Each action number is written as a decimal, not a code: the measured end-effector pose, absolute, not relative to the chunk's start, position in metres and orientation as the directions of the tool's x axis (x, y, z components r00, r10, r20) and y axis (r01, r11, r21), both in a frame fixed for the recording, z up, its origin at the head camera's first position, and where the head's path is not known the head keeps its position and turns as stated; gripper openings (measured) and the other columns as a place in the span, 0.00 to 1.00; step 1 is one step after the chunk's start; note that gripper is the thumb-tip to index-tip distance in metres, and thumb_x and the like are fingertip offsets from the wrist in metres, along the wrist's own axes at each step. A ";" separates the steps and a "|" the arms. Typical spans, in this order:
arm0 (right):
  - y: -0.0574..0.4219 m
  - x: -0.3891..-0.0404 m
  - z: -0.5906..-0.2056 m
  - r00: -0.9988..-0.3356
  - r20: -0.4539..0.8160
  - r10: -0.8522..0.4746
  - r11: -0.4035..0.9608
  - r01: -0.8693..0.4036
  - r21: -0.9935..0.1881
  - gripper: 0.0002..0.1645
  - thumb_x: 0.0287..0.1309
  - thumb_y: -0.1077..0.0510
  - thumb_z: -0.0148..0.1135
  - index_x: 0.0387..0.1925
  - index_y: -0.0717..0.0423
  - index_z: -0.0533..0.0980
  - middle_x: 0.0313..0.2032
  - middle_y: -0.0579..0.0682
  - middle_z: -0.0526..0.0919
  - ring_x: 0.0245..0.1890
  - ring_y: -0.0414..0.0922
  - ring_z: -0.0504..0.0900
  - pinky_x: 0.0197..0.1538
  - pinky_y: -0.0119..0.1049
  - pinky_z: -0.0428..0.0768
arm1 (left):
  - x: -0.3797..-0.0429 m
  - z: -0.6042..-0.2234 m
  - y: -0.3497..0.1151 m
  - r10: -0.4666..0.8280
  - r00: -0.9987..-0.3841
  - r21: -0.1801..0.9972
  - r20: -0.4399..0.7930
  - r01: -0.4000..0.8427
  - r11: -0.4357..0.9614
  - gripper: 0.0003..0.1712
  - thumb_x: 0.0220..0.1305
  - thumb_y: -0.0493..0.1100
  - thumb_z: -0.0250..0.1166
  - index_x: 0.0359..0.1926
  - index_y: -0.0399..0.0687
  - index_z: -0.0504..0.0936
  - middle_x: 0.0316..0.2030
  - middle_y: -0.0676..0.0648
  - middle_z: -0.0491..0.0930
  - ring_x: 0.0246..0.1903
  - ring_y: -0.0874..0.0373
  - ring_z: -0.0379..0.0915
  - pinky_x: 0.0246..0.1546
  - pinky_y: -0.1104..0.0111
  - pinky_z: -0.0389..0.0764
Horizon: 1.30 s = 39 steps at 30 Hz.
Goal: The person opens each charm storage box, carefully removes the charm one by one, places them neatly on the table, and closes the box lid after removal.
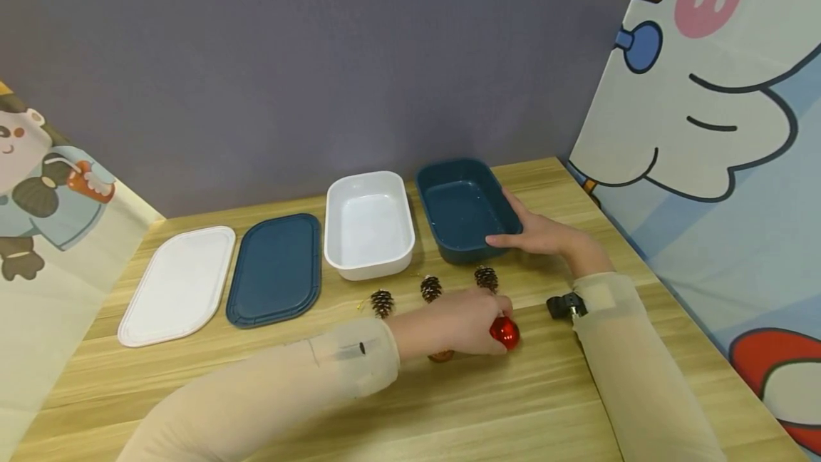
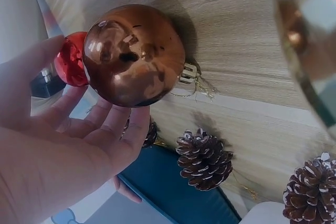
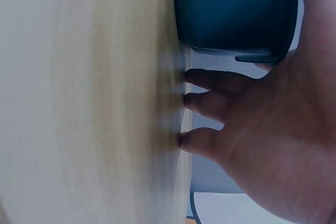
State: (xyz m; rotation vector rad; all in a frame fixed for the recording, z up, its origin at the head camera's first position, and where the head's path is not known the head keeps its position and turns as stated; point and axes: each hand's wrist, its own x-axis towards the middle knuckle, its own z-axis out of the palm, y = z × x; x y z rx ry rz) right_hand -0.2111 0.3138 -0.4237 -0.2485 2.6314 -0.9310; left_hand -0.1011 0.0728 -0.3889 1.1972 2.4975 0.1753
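My left hand [image 1: 458, 321] pinches a shiny red ball ornament [image 1: 505, 332] between thumb and fingers, low over the table. A copper ball ornament [image 2: 134, 56] with a gold cap and string lies beside that hand, mostly hidden under it in the head view. Another shiny ball [image 2: 315, 45] is cut off at the left wrist view's right edge. My right hand [image 1: 541, 232] holds the near right corner of a dark blue container [image 1: 445, 223], thumb at the rim and fingers along the outer side. In the right wrist view, several fingertips [image 3: 195, 139] reach down to the table.
A white container [image 1: 368, 271] stands left of the blue one. Further left lie a dark blue lid [image 1: 276, 269] and a white lid [image 1: 179, 284]. Pinecones [image 1: 382, 303] line up in front of the containers. A grey wall [image 1: 288, 77] closes off the back.
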 end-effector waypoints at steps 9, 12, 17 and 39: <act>0.314 -0.211 -0.424 -0.928 -0.258 -0.269 0.772 -0.048 -0.633 0.74 0.64 0.23 0.64 0.84 0.31 0.19 0.87 0.61 0.33 0.83 0.73 0.47 0.79 0.75 0.55 | -0.103 -0.385 0.072 0.756 -0.596 0.223 -0.270 0.725 0.651 0.27 0.61 0.53 0.78 0.61 0.61 0.84 0.50 0.55 0.86 0.47 0.63 0.80 0.40 0.71 0.81; 0.314 -0.212 -0.424 -0.927 -0.258 -0.271 0.771 -0.049 -0.634 0.74 0.64 0.24 0.64 0.84 0.31 0.19 0.87 0.61 0.33 0.83 0.73 0.48 0.79 0.75 0.56 | -0.103 -0.385 0.071 0.755 -0.600 0.224 -0.264 0.723 0.653 0.27 0.60 0.53 0.78 0.60 0.60 0.84 0.49 0.54 0.86 0.46 0.62 0.79 0.40 0.71 0.81; 0.314 -0.212 -0.423 -0.927 -0.258 -0.272 0.770 -0.049 -0.636 0.74 0.65 0.24 0.64 0.84 0.32 0.19 0.87 0.61 0.32 0.83 0.73 0.47 0.79 0.75 0.56 | -0.104 -0.385 0.070 0.758 -0.601 0.225 -0.253 0.725 0.651 0.28 0.61 0.56 0.78 0.61 0.60 0.84 0.50 0.53 0.84 0.46 0.61 0.79 0.40 0.70 0.81; 0.314 -0.211 -0.422 -0.924 -0.260 -0.281 0.768 -0.054 -0.639 0.74 0.65 0.25 0.64 0.84 0.33 0.19 0.86 0.62 0.32 0.83 0.74 0.47 0.78 0.76 0.57 | -0.114 -0.358 0.060 0.730 -0.639 0.256 -0.245 0.683 0.684 0.29 0.70 0.61 0.71 0.67 0.60 0.82 0.63 0.51 0.81 0.62 0.56 0.80 0.56 0.60 0.87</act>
